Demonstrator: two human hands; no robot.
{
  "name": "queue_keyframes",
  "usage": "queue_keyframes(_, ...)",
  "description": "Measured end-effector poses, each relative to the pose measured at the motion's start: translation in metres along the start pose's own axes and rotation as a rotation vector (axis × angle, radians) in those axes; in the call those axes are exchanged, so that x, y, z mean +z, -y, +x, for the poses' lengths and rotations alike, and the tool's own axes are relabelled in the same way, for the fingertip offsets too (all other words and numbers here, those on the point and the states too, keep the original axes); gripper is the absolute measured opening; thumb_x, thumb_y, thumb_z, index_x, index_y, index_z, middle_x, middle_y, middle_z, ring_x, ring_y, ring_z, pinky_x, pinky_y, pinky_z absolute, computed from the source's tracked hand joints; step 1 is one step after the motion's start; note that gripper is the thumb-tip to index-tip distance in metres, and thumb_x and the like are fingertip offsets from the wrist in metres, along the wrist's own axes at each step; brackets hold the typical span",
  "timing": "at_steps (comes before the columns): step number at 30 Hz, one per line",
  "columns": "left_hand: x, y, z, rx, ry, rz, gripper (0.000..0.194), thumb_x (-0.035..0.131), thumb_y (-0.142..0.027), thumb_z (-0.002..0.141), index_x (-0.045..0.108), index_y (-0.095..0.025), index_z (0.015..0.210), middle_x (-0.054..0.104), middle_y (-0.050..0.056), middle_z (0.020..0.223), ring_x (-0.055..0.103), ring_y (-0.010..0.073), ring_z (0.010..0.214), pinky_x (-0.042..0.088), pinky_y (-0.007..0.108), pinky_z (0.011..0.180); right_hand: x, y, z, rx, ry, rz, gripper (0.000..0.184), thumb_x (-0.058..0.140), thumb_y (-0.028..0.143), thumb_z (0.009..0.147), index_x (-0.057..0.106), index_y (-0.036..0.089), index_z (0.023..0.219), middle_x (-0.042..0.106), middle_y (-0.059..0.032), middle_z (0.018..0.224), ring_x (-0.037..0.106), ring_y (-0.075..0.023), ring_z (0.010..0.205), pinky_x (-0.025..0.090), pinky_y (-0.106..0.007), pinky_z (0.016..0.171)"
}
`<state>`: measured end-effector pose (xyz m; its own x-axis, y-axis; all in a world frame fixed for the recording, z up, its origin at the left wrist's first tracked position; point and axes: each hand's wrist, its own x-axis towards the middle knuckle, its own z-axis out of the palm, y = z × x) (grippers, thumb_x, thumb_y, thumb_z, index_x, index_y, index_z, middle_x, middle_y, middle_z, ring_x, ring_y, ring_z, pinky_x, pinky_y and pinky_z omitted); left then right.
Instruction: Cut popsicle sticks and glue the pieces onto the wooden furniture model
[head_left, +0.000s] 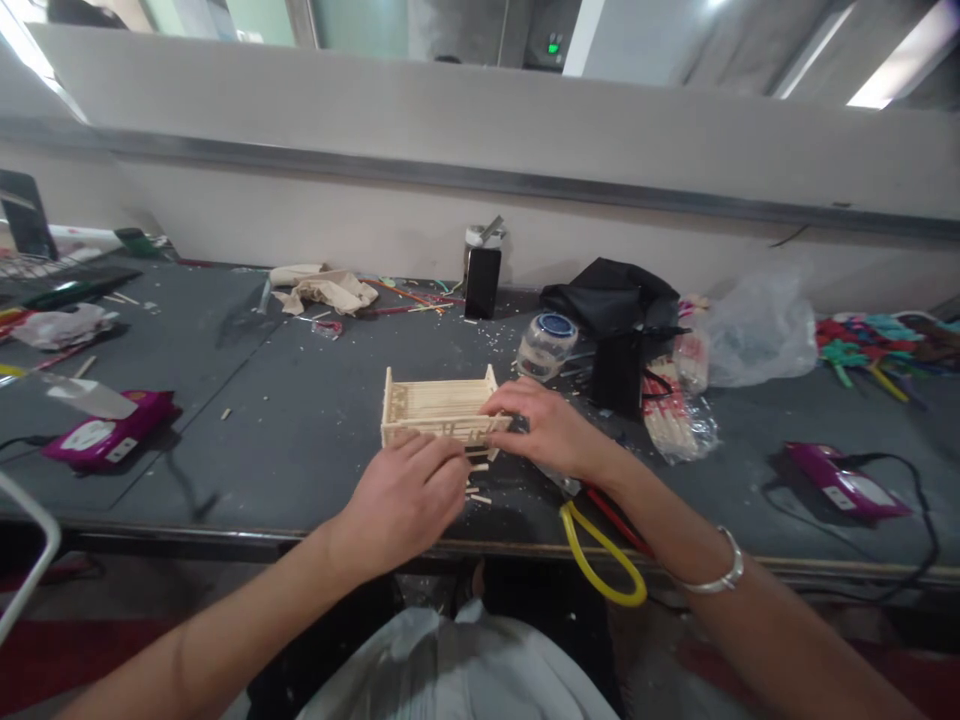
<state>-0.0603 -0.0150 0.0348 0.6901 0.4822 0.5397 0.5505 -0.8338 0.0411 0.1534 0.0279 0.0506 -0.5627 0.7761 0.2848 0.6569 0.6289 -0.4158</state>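
Note:
A small box-like model made of pale wooden sticks (442,395) stands on the dark table in front of me, with short posts at its corners. My right hand (551,428) pinches its front right corner between thumb and fingers. Against the model's front side, my left hand (411,495) is closed with the fingers curled down; what they hold, if anything, is hidden. Short cut stick pieces (478,497) lie just right of my left fingertips. Under my right forearm are the yellow handle (606,570) and red handle (616,518) of a tool, partly covered.
Behind the model stand a phone (482,283) and a clear jar with a blue lid (547,345). To the right lie a black bag (611,295), packaged sticks (679,415) and a purple device (846,483). Another purple device (109,432) sits left. Cloth (326,288) lies farther back.

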Motion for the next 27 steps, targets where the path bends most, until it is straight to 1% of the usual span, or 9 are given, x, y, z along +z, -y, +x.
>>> queue_keyframes(3,0.003,-0.013,-0.021,-0.213,-0.064,-0.308,0.014,0.046,-0.008,0.086,0.055,-0.017,0.080,0.064,0.002,0.077,0.058,0.0128,0.070,0.047,0.025,0.065,-0.008,0.004,-0.010,-0.002,-0.051,0.086,0.033,0.068,0.024,0.080,0.059,0.018,0.112,0.062,-0.0074,0.109,0.057,-0.0195,0.098,0.047,-0.034,0.087)
queue_keyframes(5,0.001,-0.019,-0.033,-0.360,-0.053,-0.480,0.016,0.043,-0.008,0.088,0.056,-0.018,0.085,0.063,0.000,0.074,0.057,0.0101,0.064,0.046,0.021,0.058,-0.014,0.010,-0.025,0.041,-0.146,0.108,0.035,0.066,0.026,0.082,0.057,0.021,0.115,0.061,-0.0070,0.111,0.058,-0.0186,0.096,0.049,-0.033,0.084)
queue_keyframes(8,-0.013,-0.016,-0.041,-0.485,-0.111,-0.576,0.028,0.040,-0.010,0.091,0.058,-0.022,0.109,0.065,0.000,0.082,0.059,0.0092,0.065,0.048,0.021,0.060,-0.018,0.016,-0.059,0.180,-0.313,0.041,0.007,0.056,0.025,0.088,0.062,0.023,0.092,0.064,-0.0034,0.095,0.061,-0.0173,0.086,0.048,-0.031,0.080)
queue_keyframes(9,-0.020,-0.013,-0.039,-0.503,-0.148,-0.572,0.031,0.040,-0.011,0.091,0.059,-0.023,0.112,0.065,0.001,0.083,0.058,0.0091,0.064,0.048,0.022,0.060,-0.016,0.017,-0.073,0.232,-0.329,0.005,0.011,0.054,0.026,0.090,0.062,0.022,0.084,0.065,-0.0027,0.089,0.061,-0.0171,0.083,0.048,-0.030,0.077)
queue_keyframes(12,-0.042,0.003,-0.019,-0.534,-0.223,-0.466,0.028,0.040,-0.013,0.090,0.067,-0.020,0.092,0.063,0.002,0.081,0.057,0.0101,0.065,0.045,0.023,0.059,-0.001,0.014,-0.113,0.370,-0.259,-0.137,0.024,0.046,0.032,0.094,0.060,0.023,0.077,0.065,-0.0027,0.077,0.062,-0.0179,0.073,0.047,-0.030,0.067)
queue_keyframes(16,-0.055,0.024,0.023,-0.520,-0.088,-0.255,0.026,0.045,-0.021,0.086,0.068,-0.018,0.096,0.067,0.004,0.088,0.060,0.0143,0.077,0.047,0.026,0.070,0.023,0.005,-0.153,0.383,-0.287,-0.368,0.026,0.044,0.040,0.094,0.060,0.020,0.097,0.067,-0.0087,0.091,0.061,-0.0251,0.087,0.047,-0.040,0.081)
queue_keyframes(18,-0.050,0.031,0.042,-0.409,0.080,-0.215,0.025,0.053,-0.026,0.081,0.068,-0.017,0.099,0.068,0.005,0.092,0.061,0.0182,0.086,0.047,0.031,0.080,0.030,-0.001,-0.166,0.413,-0.317,-0.491,0.028,0.043,0.037,0.093,0.058,0.018,0.107,0.066,-0.0122,0.097,0.059,-0.0285,0.093,0.046,-0.045,0.084)
queue_keyframes(23,-0.029,0.036,0.066,-0.352,0.400,-0.205,0.035,0.061,-0.029,0.075,0.068,-0.015,0.106,0.068,0.008,0.101,0.060,0.0226,0.093,0.045,0.034,0.082,0.027,-0.023,-0.194,0.597,-0.295,-0.719,0.033,0.039,0.028,0.090,0.058,0.013,0.113,0.065,-0.0169,0.098,0.060,-0.0322,0.089,0.047,-0.048,0.078)
queue_keyframes(27,-0.018,0.036,0.075,-0.322,0.498,-0.304,0.031,0.063,-0.027,0.071,0.071,-0.019,0.100,0.070,0.005,0.099,0.062,0.0199,0.088,0.045,0.028,0.075,0.020,-0.041,-0.207,0.589,-0.254,-0.656,0.036,0.044,0.036,0.088,0.060,0.016,0.114,0.069,-0.0134,0.097,0.063,-0.0318,0.089,0.047,-0.048,0.079)
